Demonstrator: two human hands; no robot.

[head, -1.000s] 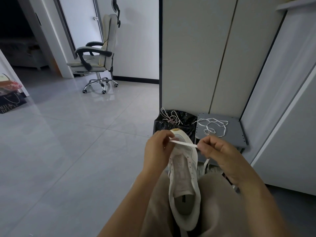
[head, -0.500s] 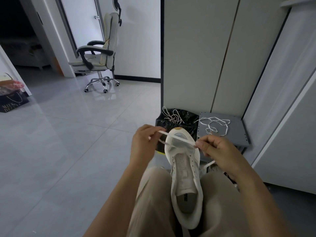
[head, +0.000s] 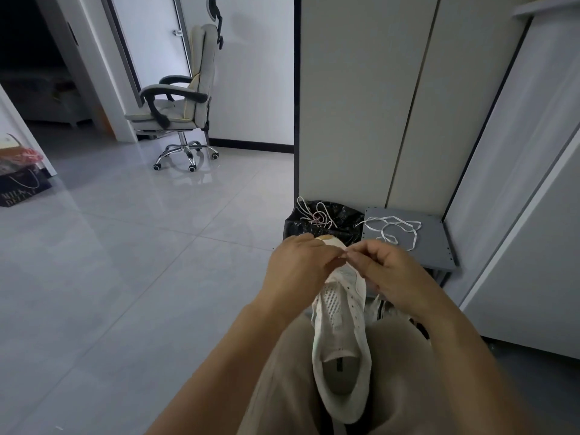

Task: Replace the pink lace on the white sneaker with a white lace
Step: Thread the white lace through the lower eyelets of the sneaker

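The left hand [head: 301,262] and right hand [head: 386,271] have drawn together. Their fingertips now meet, both pinching the white lace, whose taut span is no longer visible. The white sneaker [head: 342,324] lies just beneath them, toe under the fingers — likely the first eyelet is being fed.

Sneaker [head: 340,324]: 1, white.
Hands: 2, the left hand [head: 298,265] and the right hand [head: 389,271]. Each grip pinches over the toe.
Laces: 3 in all.
- Pink lace [head: 317,215]: 1, heaped on the bin bag [head: 345,215] (1 bag).
- Loose white lace [head: 392,229]: 1, toward the far edge of the grey table [head: 436,249] (1 table).
- White lace [head: 346,255]: 1, only a sliver showing between the two grips.

Office chair [head: 185,98]: 1, with 2 armrests.
Tall cabinet doors [head: 354,89]: 2, side by side.
Dark paper bag [head: 22,186]: 1. The things stacked behind it are too unclear to count.
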